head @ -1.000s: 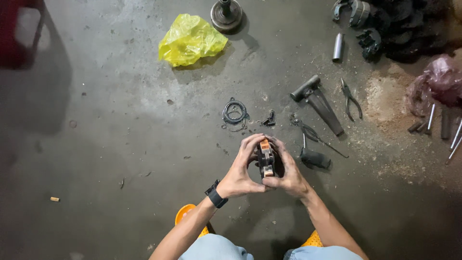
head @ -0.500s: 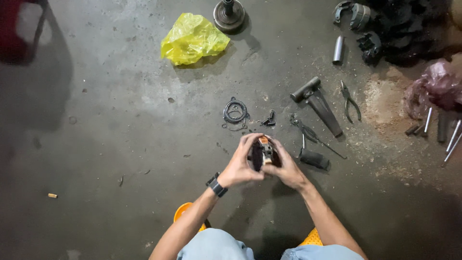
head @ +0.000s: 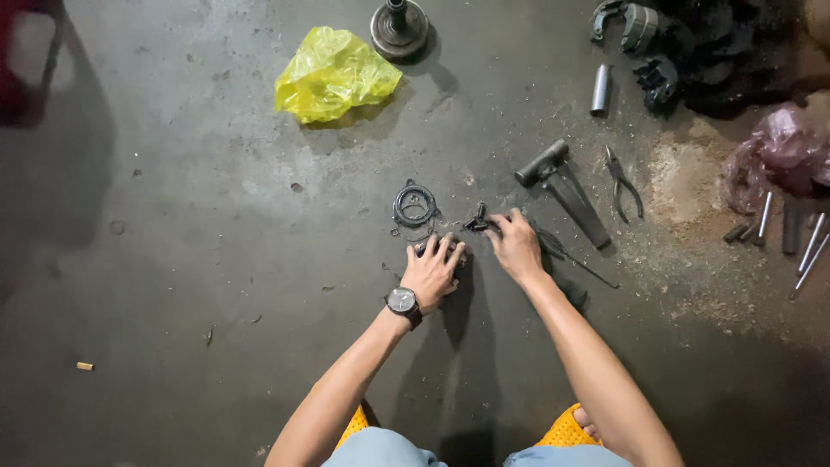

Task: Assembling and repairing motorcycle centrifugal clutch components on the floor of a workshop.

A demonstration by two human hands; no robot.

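While both hands work low over the stained grey concrete floor (head: 216,216), the job looks to be somewhere in its middle: parts lie loose all around, and nothing in view looks fully put together.

Far left, a small tan cigarette-like stub (head: 84,366) lies alone. Further along, a crumpled yellow plastic bag (head: 333,73) sits near the top edge; it is bunched shut, so I cannot tell what it holds. Just right of it stands a round dark metal hub with a short shaft (head: 399,26). Below that, a black rubber ring with thin wire rings inside it (head: 414,204) lies flat on the floor.

The left hand (head: 432,272), with a dark wristwatch (head: 403,301) on its wrist, presses down over a small dark mechanical part (head: 443,246), its fingers curled closed over the top so that little of the part shows. The right hand (head: 516,246) is just beside it, fingers pinching at a small black metal piece (head: 477,218) on the floor (whether they truly grip it or only touch it I cannot tell).

Right of the hands lie a grey-headed hammer with a dark handle (head: 562,186) and dark pliers (head: 624,180). Above them rest a short steel cylinder (head: 601,88) and a heap of black greasy parts (head: 692,52). At the far right, a dull purple plastic bag (head: 782,156) is bunched up, contents hidden, with several steel pins (head: 808,251) below it.
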